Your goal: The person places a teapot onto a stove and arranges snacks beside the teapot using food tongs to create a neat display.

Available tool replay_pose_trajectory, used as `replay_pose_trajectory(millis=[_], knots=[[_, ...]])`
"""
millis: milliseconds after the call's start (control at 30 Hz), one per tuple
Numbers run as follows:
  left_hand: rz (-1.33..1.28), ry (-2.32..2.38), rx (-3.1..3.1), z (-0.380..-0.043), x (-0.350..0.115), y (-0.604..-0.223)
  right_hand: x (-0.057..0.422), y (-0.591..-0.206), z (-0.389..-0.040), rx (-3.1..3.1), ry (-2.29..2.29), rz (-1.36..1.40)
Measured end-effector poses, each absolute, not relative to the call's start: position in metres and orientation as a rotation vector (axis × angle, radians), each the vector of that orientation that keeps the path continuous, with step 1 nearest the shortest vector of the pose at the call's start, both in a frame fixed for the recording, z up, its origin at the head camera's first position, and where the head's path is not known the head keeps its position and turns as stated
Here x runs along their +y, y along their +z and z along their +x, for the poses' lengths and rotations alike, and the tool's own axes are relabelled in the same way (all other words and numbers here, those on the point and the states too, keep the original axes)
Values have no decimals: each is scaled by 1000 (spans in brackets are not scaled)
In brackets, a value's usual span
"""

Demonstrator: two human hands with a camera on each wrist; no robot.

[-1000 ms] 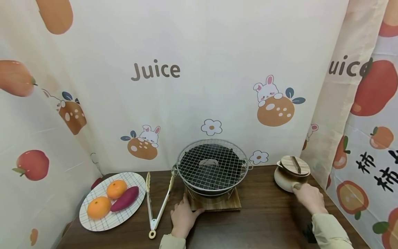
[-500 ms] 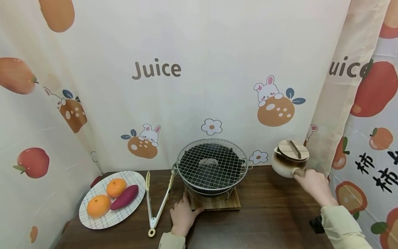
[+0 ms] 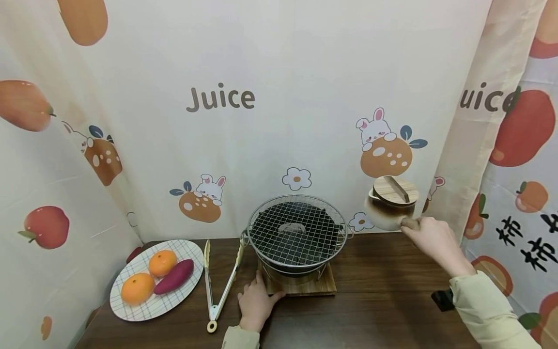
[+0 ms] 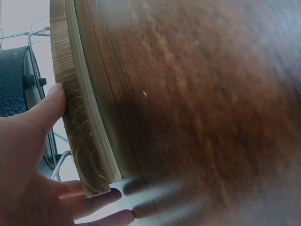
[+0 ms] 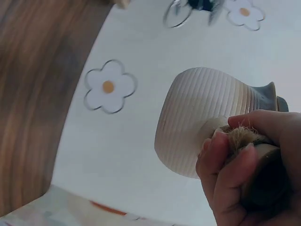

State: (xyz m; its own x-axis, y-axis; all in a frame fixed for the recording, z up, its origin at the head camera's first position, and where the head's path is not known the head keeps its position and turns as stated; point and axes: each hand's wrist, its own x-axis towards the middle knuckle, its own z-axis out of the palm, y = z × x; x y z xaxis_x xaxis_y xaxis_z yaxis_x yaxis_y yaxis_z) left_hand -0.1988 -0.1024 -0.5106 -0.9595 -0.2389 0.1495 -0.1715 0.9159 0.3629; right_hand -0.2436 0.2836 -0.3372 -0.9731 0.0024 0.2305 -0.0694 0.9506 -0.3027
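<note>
My right hand [image 3: 433, 237] grips the stubby side handle of a cream-and-brown ribbed pot [image 3: 388, 213], which hangs above the table's right side. A flat wooden lid [image 3: 395, 189] covers the pot. In the right wrist view, fibrous wrapping shows on the handle between my fingers. My left hand [image 3: 256, 301] rests against the front left corner of a square wooden board [image 3: 301, 290], thumb on one edge and fairly straight fingers at the other. On that board stands a round black grill [image 3: 296, 267] topped by a wire mesh [image 3: 301, 232].
Metal tongs [image 3: 213, 308] lie spread left of the board. Farther left, a checked oval plate [image 3: 148, 312] holds two oranges [image 3: 137, 289] and a purple sweet potato [image 3: 175, 276]. Printed curtains [image 3: 283, 131] enclose the brown table [image 3: 362, 320] at the back and sides.
My right hand has lifted the pot off the table and carried it up and leftward, toward the grill. My left hand has stayed at the board's corner.
</note>
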Motion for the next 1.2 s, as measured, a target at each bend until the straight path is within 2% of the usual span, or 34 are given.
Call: replay_pose_trajectory(millis=[600, 1200], knots=[[324, -540, -2876, -199, -102, -512, 241, -309, -256, -2854, 574, 135], [331, -549, -2863, -198, -100, -510, 201, -300, -259, -2867, 712, 220]])
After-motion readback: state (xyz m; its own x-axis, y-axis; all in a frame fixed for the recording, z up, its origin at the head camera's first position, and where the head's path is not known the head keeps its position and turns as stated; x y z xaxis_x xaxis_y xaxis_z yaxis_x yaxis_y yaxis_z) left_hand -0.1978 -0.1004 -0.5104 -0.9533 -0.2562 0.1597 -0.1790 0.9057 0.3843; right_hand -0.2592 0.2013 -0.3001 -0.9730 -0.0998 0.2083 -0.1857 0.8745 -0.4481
